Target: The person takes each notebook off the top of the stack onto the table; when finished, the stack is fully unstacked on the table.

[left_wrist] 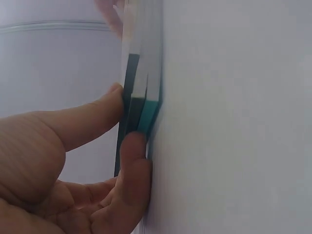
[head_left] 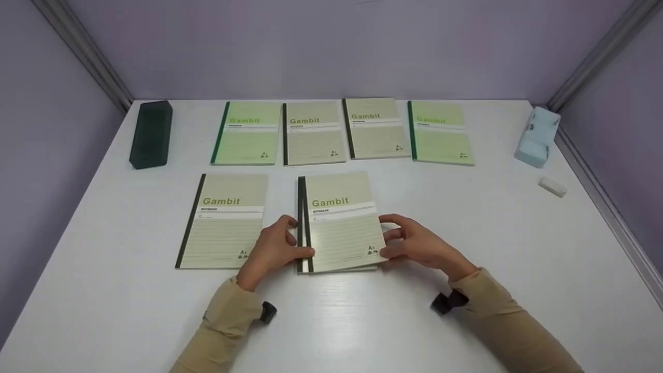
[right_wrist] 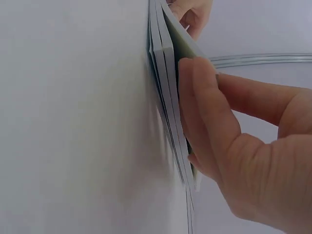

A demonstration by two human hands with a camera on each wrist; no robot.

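A beige notebook [head_left: 342, 233] with a dark spine lies slightly askew on top of a small stack. Beneath it, the spine of another dark-spined notebook [head_left: 301, 217] shows on the left. The left wrist view reveals a teal-spined notebook [left_wrist: 149, 114] at the bottom. My left hand [head_left: 272, 249] holds the stack's left side, thumb on the top notebook and fingers curled against the spines. At the right edge, my right hand [head_left: 414, 241] pinches the top notebook, thumb above and fingers under its lifted edge, as the right wrist view shows.
Another beige notebook [head_left: 228, 228] lies just left of the stack, partly behind my left hand. Along the back are two green notebooks [head_left: 247, 140] [head_left: 443, 140] and two beige ones [head_left: 314, 142] [head_left: 376, 137]. A dark green case [head_left: 150, 134], a light blue case [head_left: 537, 137] and an eraser [head_left: 552, 186] flank them.
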